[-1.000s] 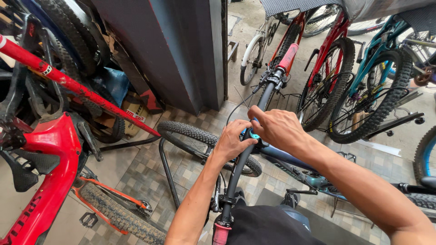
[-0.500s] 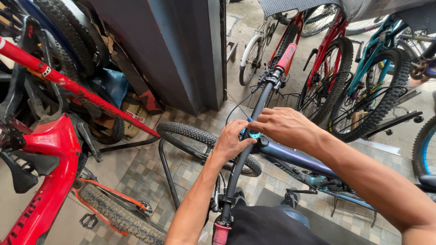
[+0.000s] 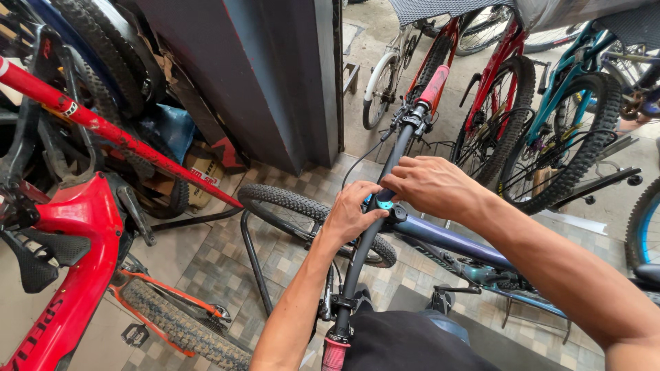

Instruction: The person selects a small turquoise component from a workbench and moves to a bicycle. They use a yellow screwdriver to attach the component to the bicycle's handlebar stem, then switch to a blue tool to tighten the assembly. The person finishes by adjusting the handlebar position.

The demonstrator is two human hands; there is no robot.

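Observation:
A black handlebar point(image 3: 395, 154) with pink grips point(image 3: 434, 85) runs from the bottom of the view up to the middle. It belongs to a purple-framed bicycle point(image 3: 454, 240). My left hand point(image 3: 352, 213) rests on the bar at its centre, fingers curled over it next to a teal stem cap point(image 3: 385, 204). My right hand point(image 3: 430, 185) lies over the stem from the right, fingers bent down onto the clamp area. What the fingertips hold is hidden. The front tyre point(image 3: 295, 206) stands in a black floor stand point(image 3: 256, 264).
A red bicycle point(image 3: 75, 240) leans at the left, its red tube point(image 3: 117, 134) slanting across. A dark pillar point(image 3: 275, 75) stands ahead. Several parked bicycles, red point(image 3: 505, 89) and teal point(image 3: 577, 96), fill the upper right. The floor is tiled.
My right hand has slid lower and flatter over the stem. The left hand stays on the bar. The view has shifted slightly.

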